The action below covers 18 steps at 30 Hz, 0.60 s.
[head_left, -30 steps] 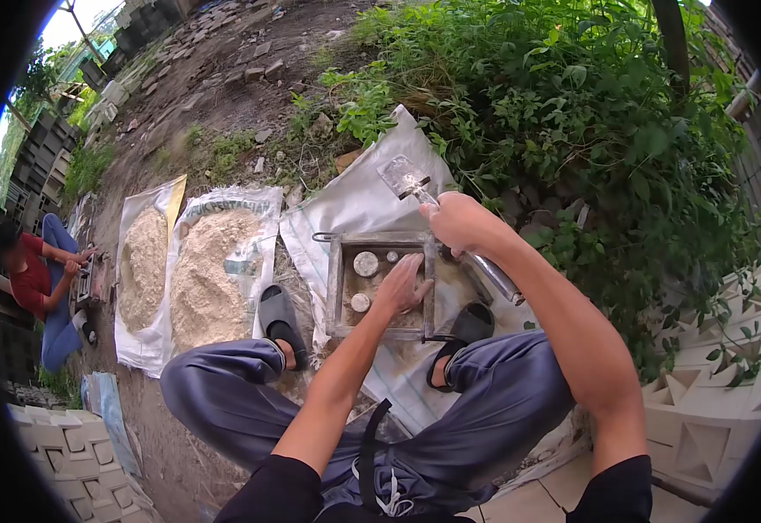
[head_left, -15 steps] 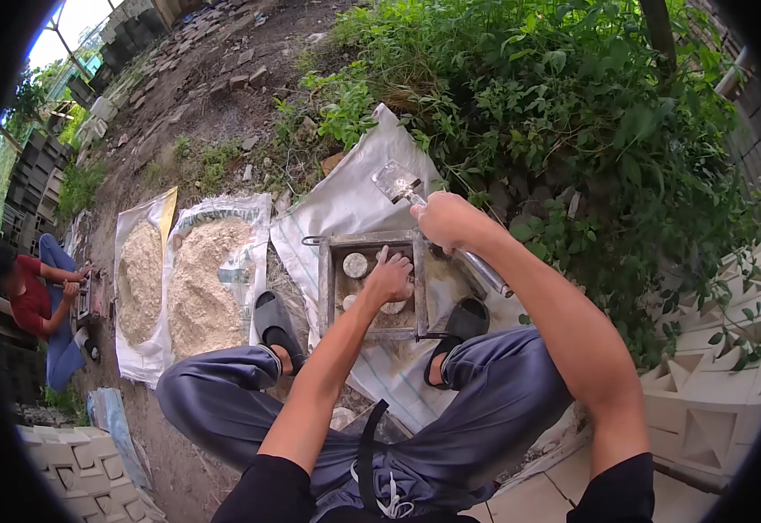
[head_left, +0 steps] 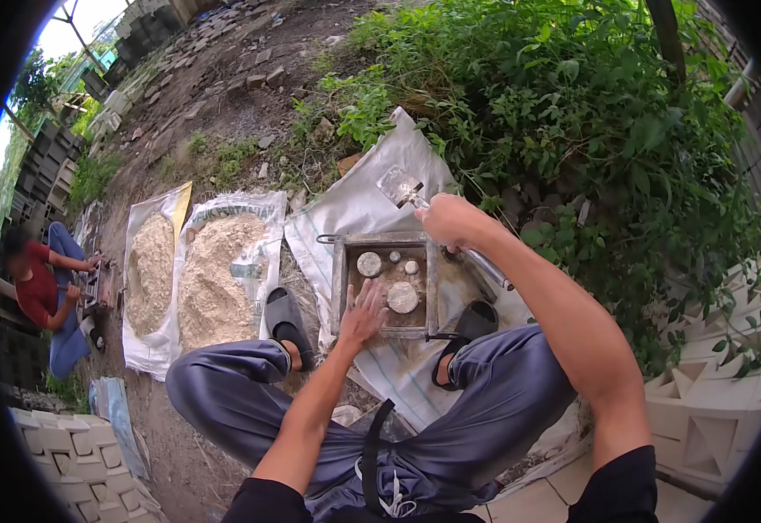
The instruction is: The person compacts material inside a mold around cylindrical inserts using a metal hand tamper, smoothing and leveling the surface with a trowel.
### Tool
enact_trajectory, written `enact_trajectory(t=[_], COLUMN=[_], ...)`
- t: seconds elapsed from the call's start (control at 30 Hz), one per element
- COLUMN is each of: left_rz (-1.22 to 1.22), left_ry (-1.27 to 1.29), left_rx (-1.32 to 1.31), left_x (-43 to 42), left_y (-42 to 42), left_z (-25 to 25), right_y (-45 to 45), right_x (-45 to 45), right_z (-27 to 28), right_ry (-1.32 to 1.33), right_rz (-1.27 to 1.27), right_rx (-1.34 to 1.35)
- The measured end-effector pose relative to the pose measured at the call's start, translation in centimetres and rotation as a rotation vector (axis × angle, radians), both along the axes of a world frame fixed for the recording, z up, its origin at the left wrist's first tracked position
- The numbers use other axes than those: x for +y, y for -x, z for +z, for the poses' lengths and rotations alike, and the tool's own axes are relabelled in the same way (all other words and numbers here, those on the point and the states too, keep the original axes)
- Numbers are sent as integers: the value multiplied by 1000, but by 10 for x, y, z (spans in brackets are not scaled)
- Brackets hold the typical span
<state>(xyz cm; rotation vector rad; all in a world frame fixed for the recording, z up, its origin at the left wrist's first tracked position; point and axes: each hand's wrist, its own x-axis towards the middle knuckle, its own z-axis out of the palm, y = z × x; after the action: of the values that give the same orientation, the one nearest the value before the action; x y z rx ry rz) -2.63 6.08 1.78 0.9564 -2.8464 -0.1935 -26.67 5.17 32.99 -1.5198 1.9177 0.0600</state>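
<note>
A square frame [head_left: 339,281], grey and dusty, lies on a white woven sack between my feet. Inside it are several round pale pieces of different sizes, among them a large disc [head_left: 402,298] and another disc [head_left: 369,265] at the upper left. My left hand [head_left: 365,315] is over the lower left of the frame, fingers stretched out and holding nothing. Above the frame's upper right corner, my right hand [head_left: 455,221] is closed around a trowel [head_left: 400,186]. Its flat blade points up and left, and a metal handle end sticks out below my hand.
Two opened sacks of pale powder [head_left: 215,279] lie left of my foot. A person in a red shirt [head_left: 39,283] sits farther left, working with both hands. Dense plants [head_left: 555,113] grow ahead on the right. Patterned pale blocks [head_left: 703,410] stand at the right.
My left hand has drawn back left and down from the round pieces, and its fingers have spread, uncovering them. My right hand keeps the trowel in nearly the same place. The view has shifted slightly.
</note>
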Motion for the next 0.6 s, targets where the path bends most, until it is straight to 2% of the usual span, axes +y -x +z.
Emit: enact_trajectory(t=[0.07, 0.13, 0.2, 0.23, 0.3, 0.4, 0.43, 0.5, 0.6], left_rz=[-15, -26, -409, -396, -241, -120, -114, -290, -298], left_ry=[12, 32, -95, -90, -343, -297, -302, -273, -432], left_rx=[15, 29, 96, 96, 329, 377, 376, 311, 141], left_x=[1, -3, -1, 3, 4, 11, 8, -6, -21], left_y=[3, 19, 49, 63, 84, 94, 93, 87, 85], left_z=[12, 27, 32, 32, 27, 15, 16, 23, 33], right_y=[3, 4, 4, 6, 9, 14, 14, 13, 16], right_x=[2, 1, 0, 2, 2, 3, 3, 5, 3], right_z=[-2, -1, -2, -3, -10, -17, -16, -15, -22], right_ry=[29, 3, -20, 16, 62, 40, 35, -28, -24], right_rz=[105, 106, 117, 141, 173, 122, 127, 28, 143], right_rx=[51, 79, 104, 118, 127, 83, 81, 51, 91])
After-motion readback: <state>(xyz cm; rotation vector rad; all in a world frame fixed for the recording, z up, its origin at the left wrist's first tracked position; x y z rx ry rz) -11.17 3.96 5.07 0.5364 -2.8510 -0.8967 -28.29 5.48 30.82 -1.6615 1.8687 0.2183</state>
